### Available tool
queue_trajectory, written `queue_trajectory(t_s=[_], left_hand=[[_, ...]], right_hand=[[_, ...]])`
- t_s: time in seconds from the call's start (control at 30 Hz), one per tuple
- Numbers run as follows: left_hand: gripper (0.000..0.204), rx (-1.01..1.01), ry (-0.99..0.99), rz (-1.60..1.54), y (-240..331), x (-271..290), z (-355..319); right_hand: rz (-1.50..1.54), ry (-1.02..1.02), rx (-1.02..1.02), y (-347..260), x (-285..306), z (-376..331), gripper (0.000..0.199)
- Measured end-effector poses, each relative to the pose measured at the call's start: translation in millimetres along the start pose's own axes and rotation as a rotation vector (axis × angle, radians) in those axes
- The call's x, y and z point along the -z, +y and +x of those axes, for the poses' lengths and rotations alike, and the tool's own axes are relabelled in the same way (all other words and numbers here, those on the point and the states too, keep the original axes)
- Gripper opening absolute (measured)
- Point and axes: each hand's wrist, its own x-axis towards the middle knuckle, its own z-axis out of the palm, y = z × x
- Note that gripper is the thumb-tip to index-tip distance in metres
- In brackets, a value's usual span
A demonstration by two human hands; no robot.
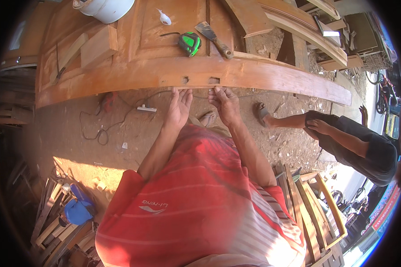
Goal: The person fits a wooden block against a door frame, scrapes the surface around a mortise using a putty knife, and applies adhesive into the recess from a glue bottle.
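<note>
A brown wooden panelled door (263, 73) lies flat in front of me, with two small cut holes near its front edge. My left hand (180, 107) is palm up, its fingers stretched out against that edge, just below the left hole. To its right, my right hand (226, 105) has thumb and fingers drawn together at the edge, below the right hole. Whatever they pinch is too small to make out. A green and black tape measure (190, 43) rests on the door beyond the holes, beside a scraper (214, 39) with a wooden handle.
Also on the door are a white bucket (106, 9), a small white bottle (164, 18) and a wood block (99, 46). A cable (103, 131) trails over the dirt floor. Another person (354, 138) stands at the right. Wooden frames (318, 209) lean behind, lower right.
</note>
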Motion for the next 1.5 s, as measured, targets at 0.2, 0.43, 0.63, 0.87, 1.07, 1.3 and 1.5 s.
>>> queue_trajectory(t_s=[0.2, 0.43, 0.63, 0.87, 1.07, 1.3, 1.5], left_hand=[[0.043, -0.025, 0.179, 0.273, 5.2, -15.0, -5.2], [0.038, 0.020, 0.044, 0.623, 11.1, -17.2, -29.5], [0.036, 0.001, 0.011, 0.699, -4.6, -23.7, -19.6], [0.041, 0.010, -0.057, 0.646, 3.4, -40.5, -21.9], [0.040, 0.108, -0.075, 0.525, 13.5, -27.0, -16.3], [0.042, 0.186, -0.136, 0.523, 27.8, -36.9, -11.9], [0.045, 0.112, -0.082, 0.702, 36.7, -54.5, -9.4]], right_hand=[[-0.031, -0.069, -0.134, 5.2, 23.3, 1.9, 0.015], [-0.155, -0.145, -0.279, -6.0, 36.8, -40.1, 0.024], [-0.701, -0.346, -0.203, -13.7, 24.0, -44.0, 0.033], [-0.565, -0.254, -0.157, 11.9, -12.9, -37.2, 0.037], [-0.643, -0.259, -0.104, 22.0, -20.0, -35.1, 0.032], [-0.505, -0.222, -0.116, 22.9, -28.9, -39.7, 0.038], [-0.789, -0.289, -0.148, 15.9, -25.1, -30.5, 0.028]])
